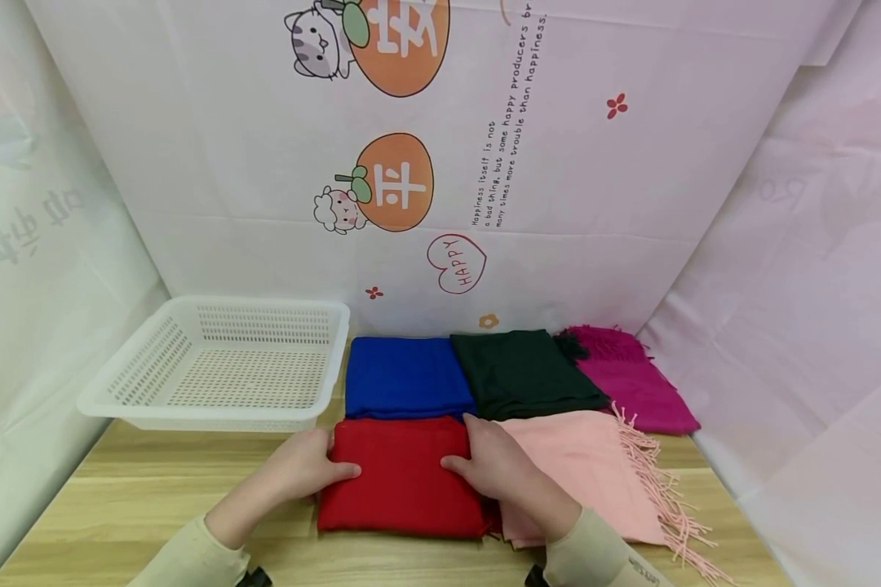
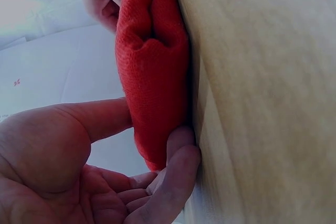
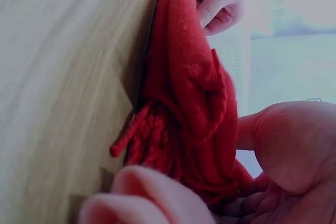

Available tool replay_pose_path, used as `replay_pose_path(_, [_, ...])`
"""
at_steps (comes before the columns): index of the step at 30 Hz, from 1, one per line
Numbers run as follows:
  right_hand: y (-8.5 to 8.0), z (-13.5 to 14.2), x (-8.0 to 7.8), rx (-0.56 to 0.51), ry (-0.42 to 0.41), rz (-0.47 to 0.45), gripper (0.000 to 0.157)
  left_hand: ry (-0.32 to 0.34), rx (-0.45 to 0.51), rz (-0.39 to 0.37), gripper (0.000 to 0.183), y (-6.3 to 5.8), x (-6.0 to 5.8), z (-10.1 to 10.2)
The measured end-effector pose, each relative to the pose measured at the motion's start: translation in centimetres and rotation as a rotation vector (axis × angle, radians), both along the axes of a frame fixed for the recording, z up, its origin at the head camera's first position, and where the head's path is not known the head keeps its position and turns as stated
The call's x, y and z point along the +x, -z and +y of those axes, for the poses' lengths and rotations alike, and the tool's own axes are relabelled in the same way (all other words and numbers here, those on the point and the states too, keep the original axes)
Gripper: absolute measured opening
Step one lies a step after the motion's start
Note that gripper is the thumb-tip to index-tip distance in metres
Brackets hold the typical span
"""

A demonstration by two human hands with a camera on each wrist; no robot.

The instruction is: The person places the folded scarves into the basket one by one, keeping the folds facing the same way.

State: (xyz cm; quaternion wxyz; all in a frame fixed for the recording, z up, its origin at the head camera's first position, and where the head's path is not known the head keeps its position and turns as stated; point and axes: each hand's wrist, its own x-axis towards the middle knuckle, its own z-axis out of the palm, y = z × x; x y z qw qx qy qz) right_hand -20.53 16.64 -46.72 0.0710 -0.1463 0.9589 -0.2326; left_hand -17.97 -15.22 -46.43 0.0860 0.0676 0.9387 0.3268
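Observation:
A folded red scarf [image 1: 402,481] lies on the wooden table in front of me, with a short red fringe [image 3: 152,135] on its right side. My left hand [image 1: 304,465] grips its left edge, the thumb on top and the fingers curled at the underside in the left wrist view. On the opposite edge my right hand [image 1: 502,465] holds the scarf the same way, thumb over the top. A folded pink scarf [image 1: 573,465] with long fringe lies beside and partly behind my right hand.
A white plastic basket [image 1: 242,416] with slotted walls stands at the back left. Behind the red scarf lie a folded blue cloth [image 1: 407,375], a dark green scarf [image 1: 524,371] and a magenta scarf [image 1: 639,387]. A printed white sheet [image 1: 573,179] hangs behind the table.

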Motion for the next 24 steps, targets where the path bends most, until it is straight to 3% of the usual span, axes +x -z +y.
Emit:
replay_pose_path(13, [-0.16, 0.19, 0.17, 0.011, -0.021, -0.034, 0.094, 0.007, -0.009, 0.006, 0.034, 0.03, -0.17, 0.05])
replay_pose_path(24, [-0.39, 0.26, -0.27, -0.138, 0.036, -0.152, 0.103, 0.020, 0.042, 0.016, 0.033, 0.20, -0.36, -0.07])
